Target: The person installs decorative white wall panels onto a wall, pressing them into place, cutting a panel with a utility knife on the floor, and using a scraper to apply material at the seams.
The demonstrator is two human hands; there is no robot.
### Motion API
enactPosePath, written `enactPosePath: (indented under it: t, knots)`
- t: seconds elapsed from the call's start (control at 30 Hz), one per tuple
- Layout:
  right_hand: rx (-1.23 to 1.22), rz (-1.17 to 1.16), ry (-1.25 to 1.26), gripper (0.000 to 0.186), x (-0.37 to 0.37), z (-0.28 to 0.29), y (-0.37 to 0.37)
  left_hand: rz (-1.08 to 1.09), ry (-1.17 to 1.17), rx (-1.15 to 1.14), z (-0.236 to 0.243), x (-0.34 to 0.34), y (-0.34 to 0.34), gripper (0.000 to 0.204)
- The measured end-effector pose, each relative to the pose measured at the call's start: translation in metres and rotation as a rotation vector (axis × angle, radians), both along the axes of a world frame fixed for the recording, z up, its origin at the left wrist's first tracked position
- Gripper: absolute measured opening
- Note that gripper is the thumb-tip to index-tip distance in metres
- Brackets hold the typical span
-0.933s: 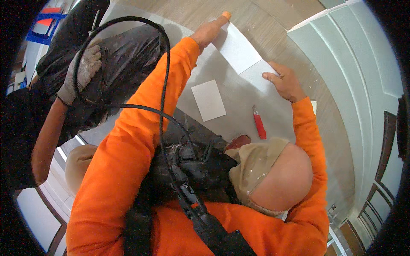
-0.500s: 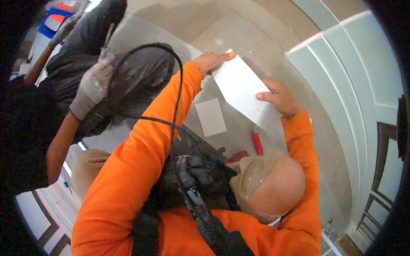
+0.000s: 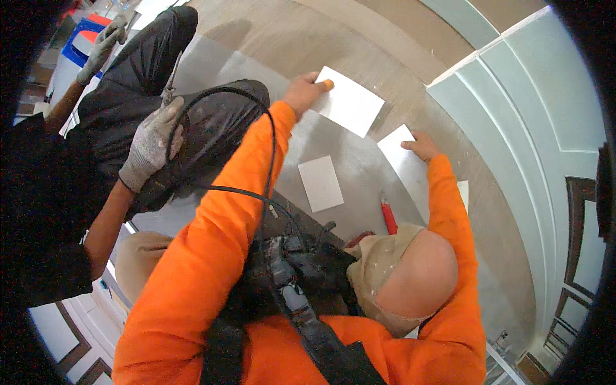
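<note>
My left hand [image 3: 305, 94] grips a white rectangular board piece [image 3: 351, 102] at its left edge, the thumb with an orange tip lying on top. A narrower white board piece [image 3: 402, 154] is pinched at its upper right edge by my right hand [image 3: 422, 147]. A gap separates the two pieces. Below them, a smaller off-white rectangular piece [image 3: 321, 184] lies flat on the grey floor. Near my knee lies a slim red tool [image 3: 389, 215], its exact kind unclear. My right sleeve partly hides another pale piece [image 3: 463, 192].
Close on my left, a co-worker's gloved hand [image 3: 154, 142] holds a thin metal tool [image 3: 171, 86]; the other gloved hand [image 3: 102, 51] is farther off. A black cable [image 3: 221, 90] loops over my left arm. Pale green panelling [image 3: 513, 96] stands at right.
The single long white board is now two separate pieces, one in each hand. My left hand has shifted slightly left and my right hand is about where it was.
</note>
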State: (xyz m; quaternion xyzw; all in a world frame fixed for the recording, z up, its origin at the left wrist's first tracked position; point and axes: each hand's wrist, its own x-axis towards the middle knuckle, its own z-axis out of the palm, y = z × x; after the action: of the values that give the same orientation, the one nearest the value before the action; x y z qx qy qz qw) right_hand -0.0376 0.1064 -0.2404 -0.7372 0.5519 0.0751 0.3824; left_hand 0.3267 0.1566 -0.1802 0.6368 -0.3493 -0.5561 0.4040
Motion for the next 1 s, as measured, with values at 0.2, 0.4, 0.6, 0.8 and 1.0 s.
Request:
enactPosePath:
  t: [0.2,0.4,0.6,0.8,1.0]
  knots:
    - [0.107,-0.314,-0.502,0.045,0.056,0.026,0.063,-0.566,-0.184,0.107,-0.024,0.004,0.038,0.039]
    - [0.448,-0.335,-0.666,0.038,0.103,-0.022,0.163,-0.748,-0.361,0.129,-0.043,-0.03,0.063,0.043]
    - [-0.321,0.038,-0.271,0.057,0.123,-0.038,0.207,-0.484,-0.915,0.424,-0.069,-0.018,0.126,0.048]
    - [-0.285,-0.018,-0.12,0.058,0.142,-0.023,0.219,-0.418,-1.019,0.273,-0.069,-0.04,0.168,0.063]
    - [-0.206,-0.271,-0.368,0.045,0.13,-0.051,0.216,-0.483,-0.6,0.331,-0.069,-0.012,0.139,0.054]
